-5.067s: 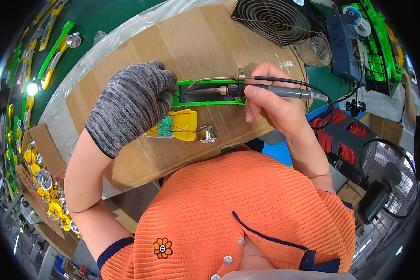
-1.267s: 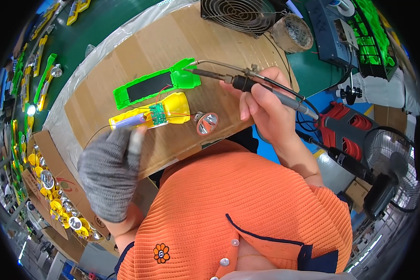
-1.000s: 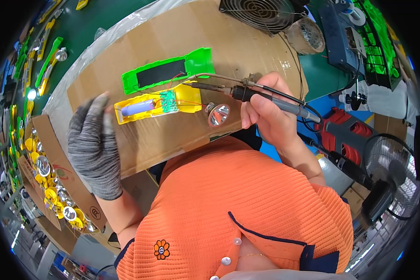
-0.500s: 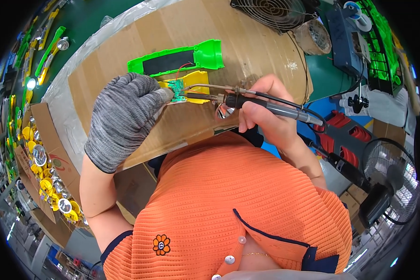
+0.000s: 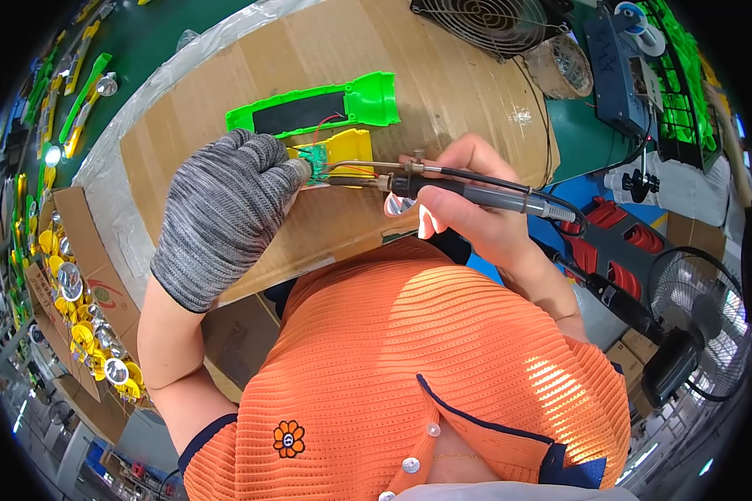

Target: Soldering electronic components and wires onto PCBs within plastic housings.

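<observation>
My left hand [image 5: 226, 215], in a grey striped knit glove, pinches the edge of a small green circuit board [image 5: 314, 159]. My bare right hand [image 5: 480, 221] grips a soldering iron [image 5: 489, 196] with a thin metal feed tube [image 5: 363, 165] along its top. The iron's tip reaches the board's near right side; exact contact is too small to tell. Beneath and right of the board lies a yellow plastic shell [image 5: 355, 146]. Just beyond sits a green flashlight-shaped shell half [image 5: 374, 100] with a black panel [image 5: 301, 113]; a thin red wire runs toward the board. A shiny reflector [image 5: 398, 204] shows below the iron.
Cardboard [image 5: 443, 100] covers the work surface. At the back right stand a black fan [image 5: 493, 25], a round tub [image 5: 560, 65] and a blue soldering unit [image 5: 617, 79]. Yellow parts with reflectors [image 5: 100, 334] fill a box at left. A desk fan [image 5: 698, 309] stands right.
The soldering iron has shifted slightly left and nearer to me, and the board looks tilted a little. Bright light patches now fall on my orange shirt.
</observation>
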`<move>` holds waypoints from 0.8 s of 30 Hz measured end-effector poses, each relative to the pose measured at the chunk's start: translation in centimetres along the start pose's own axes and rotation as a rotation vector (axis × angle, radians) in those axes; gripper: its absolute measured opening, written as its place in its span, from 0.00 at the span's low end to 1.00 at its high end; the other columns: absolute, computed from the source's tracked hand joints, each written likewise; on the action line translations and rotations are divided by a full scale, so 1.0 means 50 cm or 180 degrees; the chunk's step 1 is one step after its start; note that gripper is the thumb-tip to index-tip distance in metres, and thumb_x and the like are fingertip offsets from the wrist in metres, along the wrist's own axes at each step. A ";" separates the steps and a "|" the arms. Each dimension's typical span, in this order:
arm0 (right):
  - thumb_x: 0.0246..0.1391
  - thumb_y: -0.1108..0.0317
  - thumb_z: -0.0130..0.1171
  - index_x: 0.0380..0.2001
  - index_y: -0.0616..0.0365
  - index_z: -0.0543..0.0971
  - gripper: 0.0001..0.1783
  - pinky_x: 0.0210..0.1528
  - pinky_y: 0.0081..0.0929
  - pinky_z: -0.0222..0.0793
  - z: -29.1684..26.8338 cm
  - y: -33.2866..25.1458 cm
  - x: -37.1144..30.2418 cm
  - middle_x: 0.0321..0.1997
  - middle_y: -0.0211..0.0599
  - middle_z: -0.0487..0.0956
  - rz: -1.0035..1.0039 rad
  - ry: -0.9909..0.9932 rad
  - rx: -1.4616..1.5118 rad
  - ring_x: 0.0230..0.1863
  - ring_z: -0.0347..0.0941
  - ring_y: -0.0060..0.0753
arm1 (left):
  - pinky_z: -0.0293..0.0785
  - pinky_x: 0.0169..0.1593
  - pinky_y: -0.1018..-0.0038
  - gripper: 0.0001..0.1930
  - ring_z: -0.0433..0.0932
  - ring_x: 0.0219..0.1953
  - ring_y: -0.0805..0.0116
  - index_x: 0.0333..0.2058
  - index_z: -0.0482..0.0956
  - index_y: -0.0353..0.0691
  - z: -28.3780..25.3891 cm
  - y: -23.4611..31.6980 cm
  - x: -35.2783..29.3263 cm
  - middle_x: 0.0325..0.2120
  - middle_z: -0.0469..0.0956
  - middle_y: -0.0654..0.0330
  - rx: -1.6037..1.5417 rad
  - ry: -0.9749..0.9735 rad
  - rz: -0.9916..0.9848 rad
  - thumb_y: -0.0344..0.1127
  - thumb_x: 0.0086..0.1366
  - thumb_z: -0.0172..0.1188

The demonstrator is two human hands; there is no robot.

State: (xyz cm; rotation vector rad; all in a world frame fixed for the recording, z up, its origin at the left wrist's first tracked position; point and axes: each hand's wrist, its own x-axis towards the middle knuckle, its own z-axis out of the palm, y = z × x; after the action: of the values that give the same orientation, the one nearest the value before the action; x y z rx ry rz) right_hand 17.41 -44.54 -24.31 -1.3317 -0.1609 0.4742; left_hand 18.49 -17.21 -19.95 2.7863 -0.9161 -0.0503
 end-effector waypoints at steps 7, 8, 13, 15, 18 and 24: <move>0.57 0.76 0.62 0.38 0.64 0.70 0.10 0.29 0.17 0.72 -0.004 0.007 0.000 0.32 0.39 0.82 -0.0050 -0.0048 0.0132 0.26 0.76 0.17 | 0.76 0.38 0.63 0.07 0.78 0.35 0.57 0.34 0.82 0.45 -0.001 0.001 0.005 0.30 0.78 0.60 0.0034 -0.0025 0.0001 0.32 0.54 0.65; 0.57 0.76 0.62 0.38 0.64 0.70 0.10 0.29 0.17 0.73 -0.004 0.007 0.000 0.32 0.38 0.82 -0.0083 -0.0045 0.0072 0.26 0.76 0.16 | 0.76 0.38 0.63 0.07 0.78 0.35 0.57 0.34 0.82 0.45 -0.002 0.001 0.005 0.30 0.78 0.60 0.0072 -0.0054 -0.0002 0.32 0.54 0.65; 0.57 0.76 0.62 0.38 0.64 0.70 0.10 0.30 0.17 0.73 -0.004 0.008 -0.001 0.32 0.38 0.83 -0.0129 -0.0026 -0.0089 0.26 0.76 0.16 | 0.76 0.38 0.63 0.07 0.78 0.35 0.57 0.34 0.82 0.45 -0.001 0.001 0.006 0.30 0.78 0.60 0.0030 -0.0012 0.0011 0.32 0.54 0.65; 0.57 0.76 0.62 0.37 0.64 0.70 0.10 0.30 0.18 0.73 -0.004 0.009 -0.003 0.33 0.39 0.83 -0.0103 -0.0031 -0.0137 0.26 0.76 0.16 | 0.76 0.38 0.63 0.07 0.78 0.35 0.57 0.34 0.82 0.45 -0.001 0.001 0.006 0.30 0.78 0.60 0.0011 0.0000 0.0023 0.32 0.54 0.65; 0.56 0.77 0.62 0.37 0.64 0.69 0.10 0.30 0.19 0.74 -0.008 0.008 -0.008 0.30 0.37 0.82 -0.0079 0.0005 0.0172 0.26 0.76 0.17 | 0.76 0.38 0.63 0.07 0.78 0.34 0.57 0.33 0.82 0.45 -0.003 0.000 0.006 0.30 0.78 0.59 0.0044 -0.0005 0.0004 0.32 0.53 0.65; 0.57 0.79 0.59 0.37 0.63 0.69 0.09 0.25 0.23 0.73 -0.042 -0.011 0.004 0.26 0.37 0.77 -0.0436 0.0387 0.0754 0.23 0.76 0.26 | 0.75 0.38 0.63 0.07 0.78 0.34 0.56 0.33 0.82 0.44 -0.008 0.005 0.011 0.30 0.78 0.59 0.0020 -0.0044 -0.0020 0.32 0.53 0.66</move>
State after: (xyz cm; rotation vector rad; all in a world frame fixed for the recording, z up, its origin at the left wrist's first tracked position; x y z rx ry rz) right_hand 18.52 -46.43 -24.35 -1.1055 -0.0911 0.2858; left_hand 18.81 -17.67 -19.50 2.7980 -0.9122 -0.0678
